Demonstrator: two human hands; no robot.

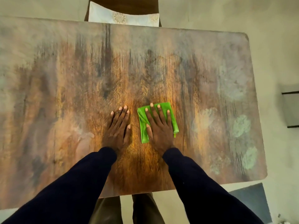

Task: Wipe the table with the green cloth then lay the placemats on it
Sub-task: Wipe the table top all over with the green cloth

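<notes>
A folded green cloth (171,120) lies flat on the wooden table (64,94), a little right of its middle near the front edge. My right hand (159,128) presses down on the cloth with straight, spread fingers. My left hand (119,126) rests flat on the bare wood just left of the cloth, fingers straight and together. A pale patterned placemat (123,17) lies on the chair seat beyond the table's far edge; part of it is hidden by the table.
A dark wooden chair (124,4) stands at the far side of the table. Pale smudges (241,125) mark the table's right part. A dark-edged object (291,109) sits on the floor at the right, and a grey mat (252,202) at the near right corner.
</notes>
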